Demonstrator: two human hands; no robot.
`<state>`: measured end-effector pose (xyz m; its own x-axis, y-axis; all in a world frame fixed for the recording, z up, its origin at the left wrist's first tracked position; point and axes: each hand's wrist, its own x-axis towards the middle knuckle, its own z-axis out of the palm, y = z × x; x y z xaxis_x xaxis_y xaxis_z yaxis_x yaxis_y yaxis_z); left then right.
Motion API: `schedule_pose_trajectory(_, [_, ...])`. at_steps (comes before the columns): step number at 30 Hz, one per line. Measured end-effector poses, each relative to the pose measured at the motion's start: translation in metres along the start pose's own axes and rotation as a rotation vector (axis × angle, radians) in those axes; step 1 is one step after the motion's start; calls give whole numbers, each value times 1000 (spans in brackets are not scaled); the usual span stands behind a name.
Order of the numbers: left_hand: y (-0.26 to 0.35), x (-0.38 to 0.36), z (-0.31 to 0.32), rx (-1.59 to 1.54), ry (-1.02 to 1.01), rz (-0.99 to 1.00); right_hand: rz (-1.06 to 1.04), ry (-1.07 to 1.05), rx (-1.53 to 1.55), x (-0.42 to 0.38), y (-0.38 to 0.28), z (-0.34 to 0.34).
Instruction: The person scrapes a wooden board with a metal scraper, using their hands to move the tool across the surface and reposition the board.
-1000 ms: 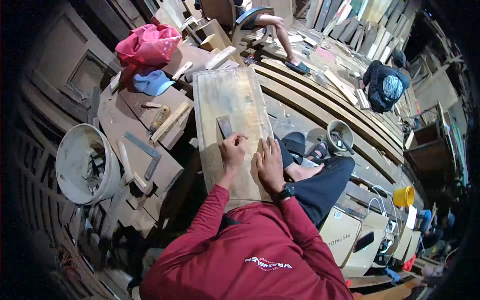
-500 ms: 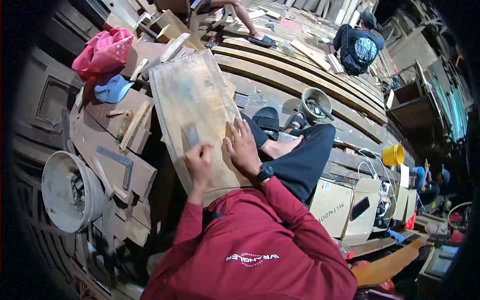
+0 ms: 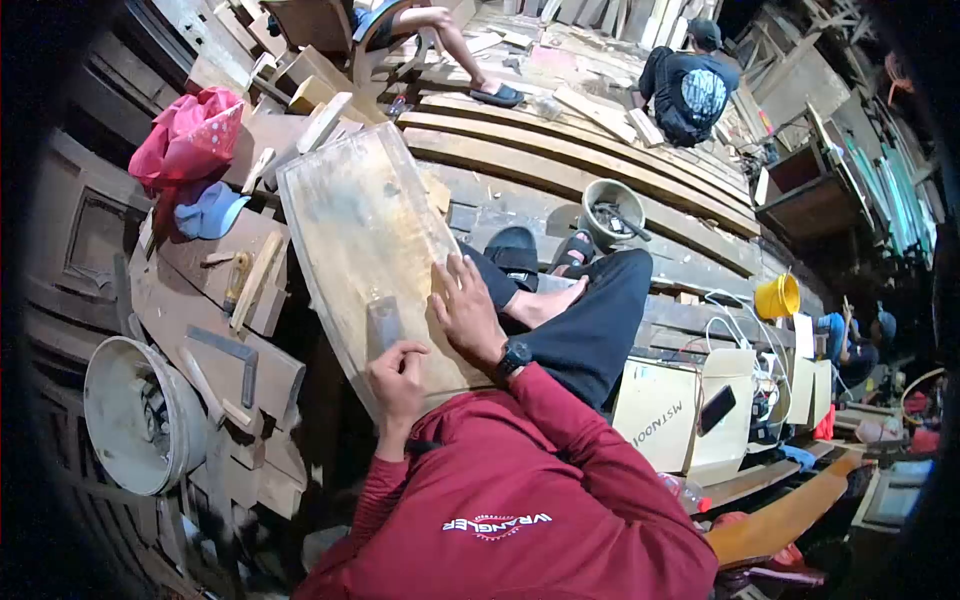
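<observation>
We grip a metal blade (image 3: 383, 322) in our left hand (image 3: 398, 383), towards the wooden board's (image 3: 350, 215) near edge — our right hand (image 3: 469, 312) lies flat, released, along the right edge.

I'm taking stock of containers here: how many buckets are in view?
3: a whitish bucket at lower left, a greyish bucket just beyond the black sandals, and a yellow bucket at right. Others may be hidden in shadow.

Smooth wooden panel (image 3: 355, 225), dull metal blade (image 3: 383, 322)
</observation>
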<state>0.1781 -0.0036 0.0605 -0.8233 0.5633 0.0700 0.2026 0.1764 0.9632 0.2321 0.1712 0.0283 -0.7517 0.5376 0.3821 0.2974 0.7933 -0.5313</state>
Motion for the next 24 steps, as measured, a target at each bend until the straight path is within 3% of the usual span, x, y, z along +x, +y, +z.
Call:
schedule_pose_trajectory(6, [13,108,19,138,188,88,19,-18,7,-1,-1,0])
schedule_pose_trajectory(9, [18,116,14,100,202,42,8,-35,-31,1,1,1])
schedule_pose_trajectory(13, [23,48,-1,153,36,42,3,-19,-1,-1,2,0])
schedule_pose_trajectory(16, [18,15,-7,49,60,11,1,-7,-5,-2,-1,2])
schedule_pose_trajectory(24, [3,128,13,109,216,106,-7,3,-36,0,-1,2])
